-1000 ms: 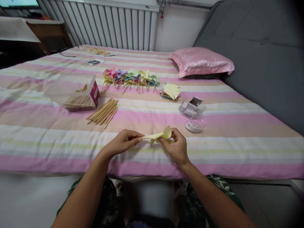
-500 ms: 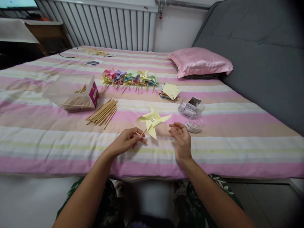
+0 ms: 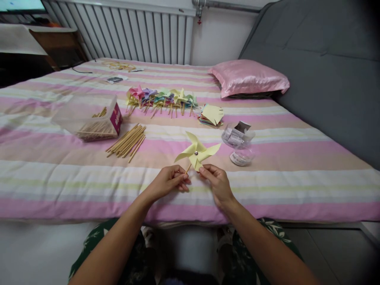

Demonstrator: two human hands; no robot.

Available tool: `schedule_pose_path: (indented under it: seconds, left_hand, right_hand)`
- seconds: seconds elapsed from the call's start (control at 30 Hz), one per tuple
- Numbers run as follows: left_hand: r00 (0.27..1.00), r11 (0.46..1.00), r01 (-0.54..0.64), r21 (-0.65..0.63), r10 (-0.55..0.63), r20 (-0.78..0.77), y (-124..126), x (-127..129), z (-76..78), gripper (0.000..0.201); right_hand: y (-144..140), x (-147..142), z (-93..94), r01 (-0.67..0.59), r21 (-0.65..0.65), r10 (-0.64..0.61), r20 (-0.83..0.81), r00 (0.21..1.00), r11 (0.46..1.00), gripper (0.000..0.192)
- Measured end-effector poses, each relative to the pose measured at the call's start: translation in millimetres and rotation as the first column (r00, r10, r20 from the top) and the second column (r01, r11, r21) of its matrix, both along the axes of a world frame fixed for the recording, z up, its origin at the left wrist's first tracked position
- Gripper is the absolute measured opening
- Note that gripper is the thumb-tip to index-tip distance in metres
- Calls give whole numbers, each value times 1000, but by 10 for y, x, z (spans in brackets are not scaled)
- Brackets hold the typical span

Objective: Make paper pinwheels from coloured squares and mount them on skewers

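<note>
A yellow paper pinwheel [image 3: 197, 150] with a silver pin at its centre stands on a thin wooden stick, held up over the near part of the bed. My left hand [image 3: 168, 183] pinches the stick just below the wheel. My right hand [image 3: 216, 183] pinches the tip of the wheel's lower blade with thumb and forefinger. Both hands hover above the striped sheet [image 3: 59, 174], close together.
A loose bundle of wooden sticks [image 3: 127, 140] lies left of the hands, next to a clear box of sticks [image 3: 89, 118]. Several finished coloured pinwheels [image 3: 162, 98] lie in a row further back. A stack of cut paper [image 3: 211, 114], a clear plastic container [image 3: 239, 136] and a pink pillow [image 3: 249, 77] sit to the right.
A second ago both hands held the folded paper flat. The pinwheel then came upright on its stick in my left hand, and my right hand let go, then moved back to pinch a blade.
</note>
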State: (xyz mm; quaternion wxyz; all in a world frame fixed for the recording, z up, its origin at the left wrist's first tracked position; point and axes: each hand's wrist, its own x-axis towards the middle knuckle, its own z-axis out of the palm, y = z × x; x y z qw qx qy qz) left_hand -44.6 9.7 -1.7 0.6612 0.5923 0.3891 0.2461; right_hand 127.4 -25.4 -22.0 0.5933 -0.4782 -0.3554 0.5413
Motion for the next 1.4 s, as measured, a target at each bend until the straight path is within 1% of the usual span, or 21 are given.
schedule_pose_path:
  seconds: [0.27,0.47,0.73,0.93,1.03,1.17,1.27,1.33,1.4]
  left_hand:
    - [999,1000,22,-22,-21,33,-6,-1,-21,33]
    - [999,999,27,-27,-26,31,-5,-5,-26,31]
    - [999,999,34,-39,-35,-25,-1,-24,-32,31]
    - [999,998,39,-40,-40,-24,-7,-32,-31,31]
    - [998,998,46,-36,-47,-29,0,-33,-44,31]
    - [995,996,86,-30,-88,-57,2,-35,-41,31]
    - [989,993,115,-27,-117,-92,-6,-42,-25,30]
    - [984,990,138,-24,-140,-107,-14,-48,-15,30]
    - [980,987,161,-23,-163,-117,-22,-52,-8,30]
  right_hand:
    - [31,14,-26,43,-20,-44,-72,996,999,15]
    - [34,16,-24,82,-27,-84,-80,993,996,16]
    - [53,27,-17,136,-52,-141,-128,982,989,16]
    - [65,32,-21,183,-40,-187,-160,969,982,15]
    - [62,33,-1,175,-27,-177,-176,968,984,16]
    - [43,39,44,127,4,-125,-180,976,992,25]
    - [34,34,63,88,35,-80,-192,978,995,24]
    - [37,25,60,95,40,-85,-206,975,995,21]
    - [46,13,50,135,29,-126,-209,970,990,20]
